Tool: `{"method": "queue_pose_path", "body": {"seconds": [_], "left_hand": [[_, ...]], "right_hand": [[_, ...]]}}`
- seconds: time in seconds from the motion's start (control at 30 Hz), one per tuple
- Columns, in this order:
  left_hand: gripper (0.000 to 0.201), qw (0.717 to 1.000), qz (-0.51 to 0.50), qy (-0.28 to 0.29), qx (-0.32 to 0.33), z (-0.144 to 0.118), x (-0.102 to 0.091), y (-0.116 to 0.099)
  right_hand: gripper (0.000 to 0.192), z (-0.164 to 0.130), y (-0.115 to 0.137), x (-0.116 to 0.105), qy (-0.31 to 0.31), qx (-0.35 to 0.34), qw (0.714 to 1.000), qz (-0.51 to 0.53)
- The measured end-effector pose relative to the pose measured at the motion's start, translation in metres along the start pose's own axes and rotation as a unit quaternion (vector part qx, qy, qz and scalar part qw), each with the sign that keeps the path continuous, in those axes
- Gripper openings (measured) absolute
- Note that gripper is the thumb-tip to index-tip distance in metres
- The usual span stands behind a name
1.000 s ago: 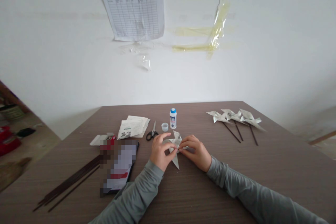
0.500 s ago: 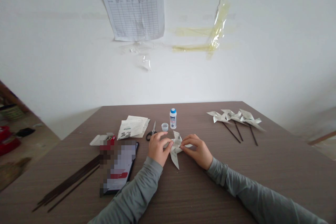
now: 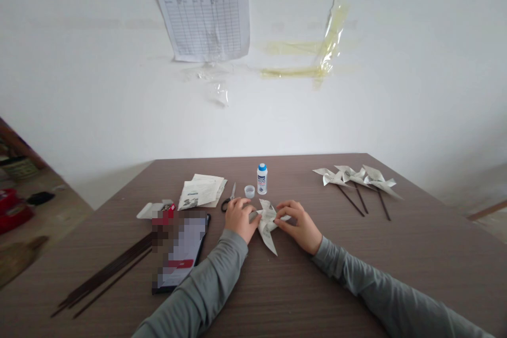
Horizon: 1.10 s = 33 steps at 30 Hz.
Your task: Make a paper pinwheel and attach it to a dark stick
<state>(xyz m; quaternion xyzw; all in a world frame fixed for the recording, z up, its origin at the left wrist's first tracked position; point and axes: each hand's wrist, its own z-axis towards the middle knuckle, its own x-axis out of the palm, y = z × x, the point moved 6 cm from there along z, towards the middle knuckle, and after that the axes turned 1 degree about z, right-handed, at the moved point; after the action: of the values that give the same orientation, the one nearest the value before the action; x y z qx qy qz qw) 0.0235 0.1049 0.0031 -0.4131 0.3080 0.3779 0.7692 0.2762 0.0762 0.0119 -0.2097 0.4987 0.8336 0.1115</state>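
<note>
A folded paper pinwheel (image 3: 268,224) with pointed blades is between my two hands, just above or on the table. My left hand (image 3: 240,218) pinches its left side, thumb and fingers closed. From the right, my right hand (image 3: 300,226) grips the paper near the centre with thumb and index finger together. Beyond the pinwheel stand a white glue bottle (image 3: 262,179) with a blue top and a small clear cap (image 3: 249,191). Scissors (image 3: 228,200) lie partly hidden behind my left hand.
Several paper sheets (image 3: 201,191) lie left of the scissors. A small red and white box (image 3: 163,211), a phone (image 3: 182,259) and dark thin sticks (image 3: 106,272) are at the left. Three pinwheels on sticks (image 3: 354,175) rest at the back right. A wall with a taped chart (image 3: 208,21) rises behind.
The pinwheel has turned slightly, its lower blade swinging to the right. My left hand's raised index finger has come down toward the paper. My right hand keeps nearly the same place.
</note>
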Motion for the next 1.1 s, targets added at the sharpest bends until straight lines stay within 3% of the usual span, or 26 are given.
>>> {"method": "queue_pose_path", "body": {"seconds": [0.17,0.37,0.53,0.73,1.1], "left_hand": [[0.012,0.999,-0.027,-0.023,0.013,-0.002,-0.007,-0.012],[0.016,0.993,-0.086,-0.074,0.032,-0.005,-0.019,-0.026],[0.013,0.994,-0.097,-0.052,0.014,-0.004,-0.018,-0.024],[0.022,0.996,-0.082,-0.029,-0.019,-0.002,-0.017,-0.02],[0.014,0.994,-0.111,0.007,-0.001,0.0,-0.011,-0.022]], "right_hand": [[0.009,0.001,-0.007,-0.003,-0.01,0.008,1.0,-0.023],[0.021,0.003,-0.002,-0.004,-0.026,-0.039,0.999,0.0],[0.025,0.004,0.005,-0.008,-0.033,-0.059,0.998,0.001],[0.013,0.006,0.006,-0.009,0.002,-0.08,0.996,-0.034],[0.009,0.0,0.009,-0.001,0.001,-0.107,0.991,-0.076]]}}
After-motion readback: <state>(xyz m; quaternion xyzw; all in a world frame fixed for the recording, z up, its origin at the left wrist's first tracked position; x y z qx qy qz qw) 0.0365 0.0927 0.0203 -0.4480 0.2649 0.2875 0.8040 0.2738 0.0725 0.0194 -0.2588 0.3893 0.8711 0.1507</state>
